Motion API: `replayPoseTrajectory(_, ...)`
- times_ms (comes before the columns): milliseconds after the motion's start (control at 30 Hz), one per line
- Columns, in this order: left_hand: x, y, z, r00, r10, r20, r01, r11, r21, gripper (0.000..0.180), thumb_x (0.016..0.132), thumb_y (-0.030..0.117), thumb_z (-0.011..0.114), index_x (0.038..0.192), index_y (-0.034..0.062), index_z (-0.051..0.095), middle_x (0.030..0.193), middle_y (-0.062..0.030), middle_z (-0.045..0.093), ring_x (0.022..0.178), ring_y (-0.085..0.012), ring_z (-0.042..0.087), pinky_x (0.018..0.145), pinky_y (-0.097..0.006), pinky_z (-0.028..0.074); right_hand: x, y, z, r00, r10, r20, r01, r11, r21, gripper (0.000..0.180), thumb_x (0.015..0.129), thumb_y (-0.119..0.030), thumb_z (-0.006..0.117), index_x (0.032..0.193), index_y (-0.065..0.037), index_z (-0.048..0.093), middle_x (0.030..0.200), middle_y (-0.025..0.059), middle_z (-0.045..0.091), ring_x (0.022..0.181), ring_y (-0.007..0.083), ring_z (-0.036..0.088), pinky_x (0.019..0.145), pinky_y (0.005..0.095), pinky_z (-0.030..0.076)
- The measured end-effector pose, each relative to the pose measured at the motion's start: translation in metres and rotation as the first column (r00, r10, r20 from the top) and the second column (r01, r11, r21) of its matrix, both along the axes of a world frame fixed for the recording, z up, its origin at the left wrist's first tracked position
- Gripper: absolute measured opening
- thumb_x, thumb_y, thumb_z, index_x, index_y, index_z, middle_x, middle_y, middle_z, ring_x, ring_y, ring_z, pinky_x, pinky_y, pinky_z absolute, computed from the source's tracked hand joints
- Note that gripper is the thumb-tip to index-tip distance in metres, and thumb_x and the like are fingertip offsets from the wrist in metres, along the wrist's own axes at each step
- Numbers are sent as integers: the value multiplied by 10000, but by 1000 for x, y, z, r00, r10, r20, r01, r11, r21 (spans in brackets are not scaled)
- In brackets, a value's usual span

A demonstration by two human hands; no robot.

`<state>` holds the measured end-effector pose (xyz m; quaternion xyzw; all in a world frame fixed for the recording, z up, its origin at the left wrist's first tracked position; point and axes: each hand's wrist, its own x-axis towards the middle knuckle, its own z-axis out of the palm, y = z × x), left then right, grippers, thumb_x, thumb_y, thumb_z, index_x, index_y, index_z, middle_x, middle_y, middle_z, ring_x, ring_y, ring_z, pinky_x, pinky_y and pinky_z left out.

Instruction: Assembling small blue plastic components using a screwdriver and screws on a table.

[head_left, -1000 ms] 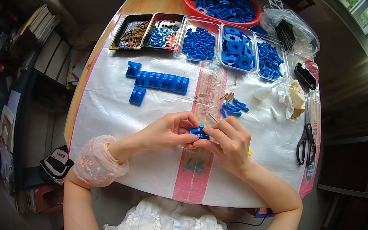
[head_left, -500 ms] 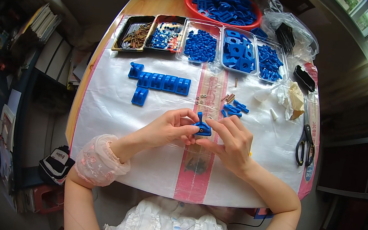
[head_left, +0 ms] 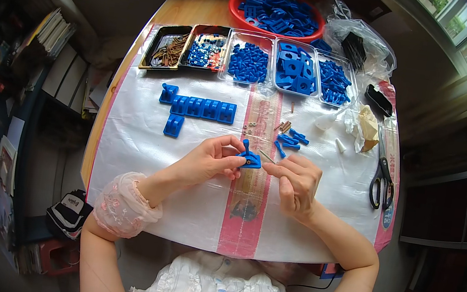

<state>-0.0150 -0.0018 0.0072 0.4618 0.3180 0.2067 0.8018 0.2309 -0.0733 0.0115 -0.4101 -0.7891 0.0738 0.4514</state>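
My left hand [head_left: 217, 157] pinches a small blue plastic bracket [head_left: 251, 161] with a lever standing up from its base. A small round hole or screw head shows on the bracket's side. Just right of it, my right hand [head_left: 294, 181] is closed around a thin-shafted tool that looks like a screwdriver [head_left: 268, 157]. Its metal shaft points at the bracket, apparently a little apart from it; the handle is hidden in my palm. Beyond my hands lie loose blue levers [head_left: 289, 141], several brass-coloured screws [head_left: 285, 127] and small nuts [head_left: 249, 128].
Blue brackets [head_left: 203, 109] stand grouped at the left. Behind them is a row of trays with screws [head_left: 169, 50], nuts [head_left: 206, 49] and blue parts [head_left: 249, 63]. A red basin [head_left: 235, 16] of blue pieces sits at the back. Black scissors [head_left: 382, 182] lie at the right.
My right hand has drawn back slightly from the bracket and its fingers have curled round the tool, whose shaft now shows. My left hand still holds the bracket. The whole view has shifted slightly.
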Motion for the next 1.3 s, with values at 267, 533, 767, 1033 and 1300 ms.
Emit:
replayPoseTrajectory(267, -3, 1, -4, 1000, 1, 14, -1, 1000, -28, 239, 1045, 162, 697, 1236, 67, 589, 1037, -33, 706, 890, -67, 669, 780, -210, 566, 0, 1, 14, 994, -80, -74, 80, 997, 0, 279, 889, -107, 515, 938, -18, 775, 717, 99, 689, 579, 259, 612, 557, 396, 436)
replayPoseTrajectory(533, -2, 3, -6, 1000, 16, 22, -15, 997, -71, 173, 1064, 140, 661, 1201, 65, 584, 1098, -52, 700, 903, -78, 669, 780, -206, 574, 4, 4, 13, 993, -4, -121, -10, 994, -113, 434, 861, -179, 456, 1110, 1, 763, 728, 114, 691, 603, 259, 641, 599, 395, 492)
replayPoseTrajectory(767, -2, 4, -8, 999, 12, 38, -9, 998, -66, 200, 1058, 151, 673, 1223, 73, 590, 1067, -45, 705, 911, -70, 684, 780, -190, 587, 4, 0, 9, 992, -19, -122, -5, 981, -195, 410, 875, -190, 442, 979, -4, 793, 705, 121, 681, 589, 268, 643, 607, 390, 511)
replayPoseTrajectory(1033, -1, 4, -3, 1000, 8, 26, -6, 997, -72, 171, 1063, 142, 661, 1191, 60, 582, 1080, -60, 692, 887, -84, 675, 774, -212, 583, 6, -2, 4, 995, -72, -76, 57, 981, -184, 386, 922, -177, 440, 934, -20, 793, 683, 89, 677, 572, 252, 635, 594, 388, 492)
replayPoseTrajectory(1300, -2, 4, -4, 999, 11, 41, -7, 997, -81, 169, 1064, 137, 659, 1191, 56, 580, 1090, -66, 693, 889, -90, 674, 772, -214, 583, 5, 1, -5, 991, -67, -115, 46, 983, -177, 459, 969, -229, 388, 911, -8, 787, 664, 90, 675, 559, 229, 633, 591, 372, 485)
